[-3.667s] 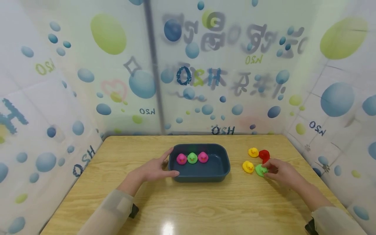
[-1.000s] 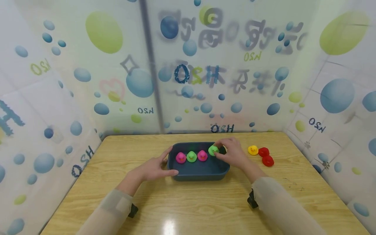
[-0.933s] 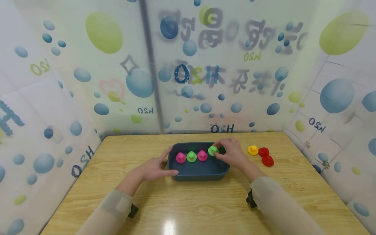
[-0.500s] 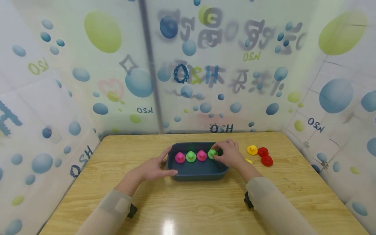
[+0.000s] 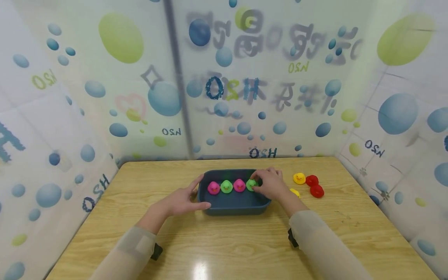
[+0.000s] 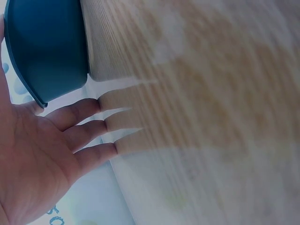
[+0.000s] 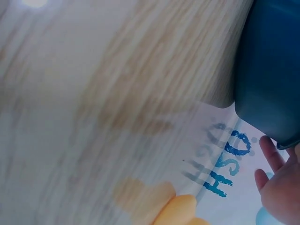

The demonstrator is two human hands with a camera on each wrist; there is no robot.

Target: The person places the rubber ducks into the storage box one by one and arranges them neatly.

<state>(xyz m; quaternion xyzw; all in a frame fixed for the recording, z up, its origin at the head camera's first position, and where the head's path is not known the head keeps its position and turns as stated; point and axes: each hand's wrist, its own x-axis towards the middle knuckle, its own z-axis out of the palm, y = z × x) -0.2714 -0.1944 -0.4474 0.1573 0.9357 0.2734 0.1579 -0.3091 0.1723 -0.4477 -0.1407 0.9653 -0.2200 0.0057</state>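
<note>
Inside the dark bin, at its right end, a green duck is pinched between the thumb and fingers of the right hand; it looks like a small toy, probably light, squeezable and hard to break, best taken by its rounded sides. The left hand, fingers spread fairly straight and holding no duck, touches the bin's left end. Behind the bin, mirrored lettering reads H2O; I cannot read the blurred grey characters higher up.

Right hand apparently pinches rightmost green duck.
</note>
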